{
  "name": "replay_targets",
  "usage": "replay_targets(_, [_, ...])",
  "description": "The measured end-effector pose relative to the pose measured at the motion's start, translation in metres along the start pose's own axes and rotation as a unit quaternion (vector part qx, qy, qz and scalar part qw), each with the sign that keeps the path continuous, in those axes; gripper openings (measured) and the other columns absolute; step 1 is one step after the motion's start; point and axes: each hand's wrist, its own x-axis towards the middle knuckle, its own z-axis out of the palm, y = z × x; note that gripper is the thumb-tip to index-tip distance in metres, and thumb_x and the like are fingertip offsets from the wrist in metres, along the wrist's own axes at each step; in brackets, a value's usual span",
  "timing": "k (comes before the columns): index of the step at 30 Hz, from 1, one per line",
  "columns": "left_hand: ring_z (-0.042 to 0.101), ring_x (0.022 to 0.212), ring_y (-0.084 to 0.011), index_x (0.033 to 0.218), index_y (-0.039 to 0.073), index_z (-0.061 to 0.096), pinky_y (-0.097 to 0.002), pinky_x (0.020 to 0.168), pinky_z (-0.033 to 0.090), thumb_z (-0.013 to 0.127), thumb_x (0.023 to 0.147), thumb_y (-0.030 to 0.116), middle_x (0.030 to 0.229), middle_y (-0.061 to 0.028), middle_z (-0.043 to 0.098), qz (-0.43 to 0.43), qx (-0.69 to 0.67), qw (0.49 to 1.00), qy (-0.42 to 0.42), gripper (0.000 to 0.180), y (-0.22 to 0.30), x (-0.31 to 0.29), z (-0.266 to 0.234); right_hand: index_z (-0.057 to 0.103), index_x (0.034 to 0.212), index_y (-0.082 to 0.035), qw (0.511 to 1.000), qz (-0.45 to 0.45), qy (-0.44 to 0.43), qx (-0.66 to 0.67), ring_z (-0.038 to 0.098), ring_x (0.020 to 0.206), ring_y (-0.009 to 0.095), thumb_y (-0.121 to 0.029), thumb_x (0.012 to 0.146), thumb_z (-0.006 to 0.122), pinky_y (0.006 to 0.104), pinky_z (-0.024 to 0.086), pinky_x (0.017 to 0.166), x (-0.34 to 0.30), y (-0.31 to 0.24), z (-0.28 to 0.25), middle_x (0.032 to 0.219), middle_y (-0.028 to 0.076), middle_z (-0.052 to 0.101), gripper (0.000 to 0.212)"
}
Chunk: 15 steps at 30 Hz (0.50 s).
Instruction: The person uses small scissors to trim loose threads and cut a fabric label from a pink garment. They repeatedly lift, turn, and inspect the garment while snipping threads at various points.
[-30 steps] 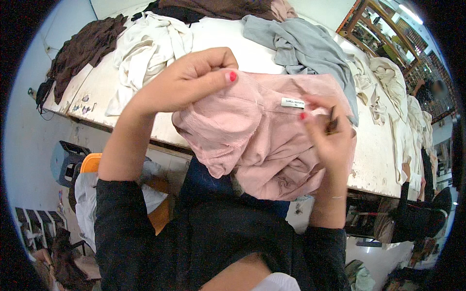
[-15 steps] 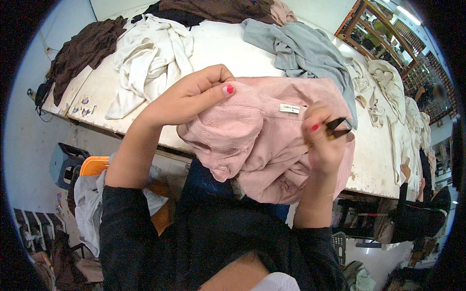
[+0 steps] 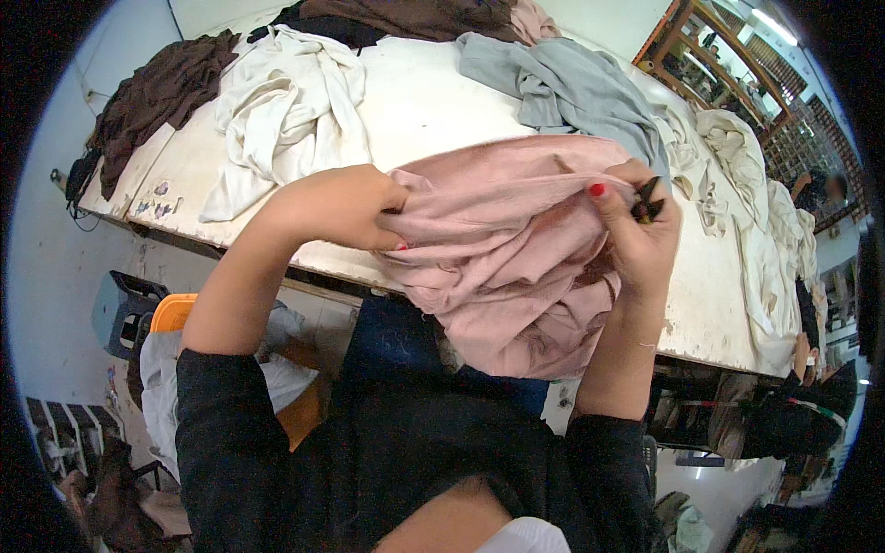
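A pink garment (image 3: 516,240) is stretched in loose folds between my two hands, above the near edge of the white table. My left hand (image 3: 346,212) is closed on its left side, the thumb pinching the cloth. At the right, my right hand (image 3: 645,226) grips the garment's upper right edge between thumb and fingers. Tucked in that same hand is a small pair of dark thread snips (image 3: 649,199), their pointed black ends sticking out past the fingers. The white label seen earlier on the garment is hidden now.
On the white table (image 3: 415,101) lie a white garment (image 3: 295,101), a dark brown one (image 3: 166,101), a grey one (image 3: 581,88) and cream cloth (image 3: 737,157) along the right. An orange container (image 3: 173,313) with pale cloth stands below left. Another person's hand (image 3: 807,355) shows at far right.
The garment has been turned, so its label has gone from sight. My left hand has moved lower and left, my right hand slightly up and right, now pinching the cloth's edge.
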Motion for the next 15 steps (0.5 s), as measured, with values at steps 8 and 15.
replay_targets(8, [0.059,0.078,-0.0285,0.08,0.003,0.049,-0.037,0.07,0.047,0.069,0.071,0.017,0.081,-0.0109,0.06,0.039,0.151,0.878,0.452,0.026,-0.027,0.015,-0.026,0.063,0.081,-0.003,0.993,0.069,0.06,0.076,0.039,0.059,0.003,-0.018,0.083,0.073,0.0185,0.028,0.055,-0.007,-0.026,-0.019,0.065,-0.008,0.048,0.018])
replay_targets(15, [0.051,0.076,-0.0121,0.073,0.003,0.043,-0.0275,0.075,0.045,0.061,0.085,0.007,0.076,-0.0046,0.055,-0.012,-0.191,0.95,0.247,0.022,-0.02,-0.023,-0.023,0.066,0.087,-0.003,0.975,0.169,0.078,0.118,0.041,0.061,0.001,-0.019,0.083,0.073,0.0183,0.03,0.056,-0.026,0.002,-0.013,0.068,-0.009,0.052,0.018])
